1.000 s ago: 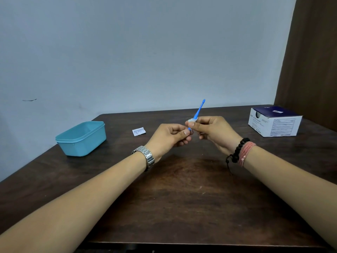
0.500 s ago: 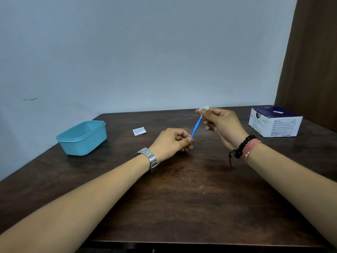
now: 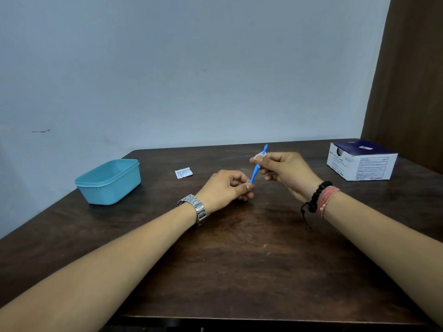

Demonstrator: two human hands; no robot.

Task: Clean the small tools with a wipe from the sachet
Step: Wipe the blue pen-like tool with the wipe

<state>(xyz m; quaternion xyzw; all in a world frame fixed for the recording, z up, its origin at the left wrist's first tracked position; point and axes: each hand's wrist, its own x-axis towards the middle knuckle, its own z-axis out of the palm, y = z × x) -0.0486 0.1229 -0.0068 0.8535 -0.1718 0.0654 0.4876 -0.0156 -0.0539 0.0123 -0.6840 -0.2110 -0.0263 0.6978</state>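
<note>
Dark wooden table (image 3: 239,271) is sitting against a pale wall, with a teal plastic tub (image 3: 109,180) lying at the left, a torn sachet (image 3: 183,173) lying flat behind the hands, and a white-and-navy carton (image 3: 362,161) standing at the right. Left hand (image 3: 225,190) is pinching the lower end of a thin blue tool (image 3: 257,166) between thumb and fingertips, holding it tilted up and away above the table. Right hand (image 3: 285,168) is pinching a small folded white wipe (image 3: 260,155) around the tool's shaft near its upper end, so only the blue tip is showing above the wipe. Compared with a second ago, the wipe is sitting much higher on the shaft: then it was just beside the left fingers, half a second ago it was covering the tip. Judgement: strokes are running along the shaft, so this tool is probably close to clean. No other small tools are showing; the tub's contents are hidden.
</note>
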